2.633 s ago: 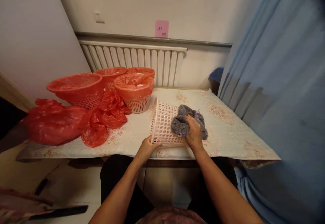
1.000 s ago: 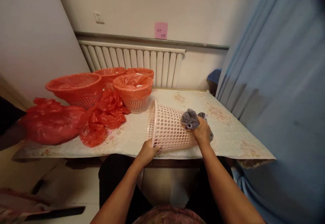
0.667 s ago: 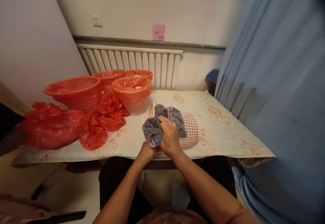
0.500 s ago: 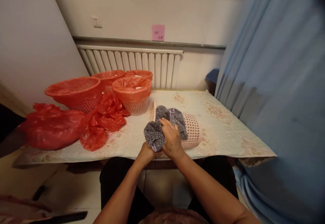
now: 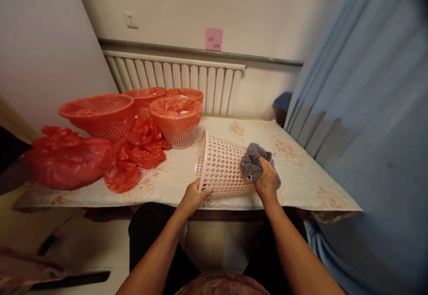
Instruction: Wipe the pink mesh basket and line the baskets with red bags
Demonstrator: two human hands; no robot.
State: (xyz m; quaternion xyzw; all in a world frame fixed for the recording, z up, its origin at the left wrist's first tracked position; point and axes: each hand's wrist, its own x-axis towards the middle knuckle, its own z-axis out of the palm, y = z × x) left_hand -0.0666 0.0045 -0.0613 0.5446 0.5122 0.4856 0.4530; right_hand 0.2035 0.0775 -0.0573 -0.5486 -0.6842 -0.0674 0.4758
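Observation:
A pale pink plastic basket (image 5: 225, 163) with a perforated wall lies on its side, its mouth facing left. My left hand (image 5: 194, 197) grips the near part of its rim, thumb on the outside. At the basket's base end, my right hand (image 5: 267, 181) is closed on a bunched grey cloth (image 5: 252, 163) and presses it against the wall. Some of the cloth hangs past the fingers on the right.
Several baskets lined with red bags, one of them the front basket (image 5: 177, 121), stand at the back left. A filled red bag (image 5: 70, 161) and a crumpled red bag (image 5: 133, 152) lie before them on the floral tablecloth (image 5: 301, 165). A blue curtain (image 5: 361, 107) hangs right.
My right hand has carried the cloth rightward from the basket's mouth end to its base end. The rim and my left hand's grip on it are uncovered now.

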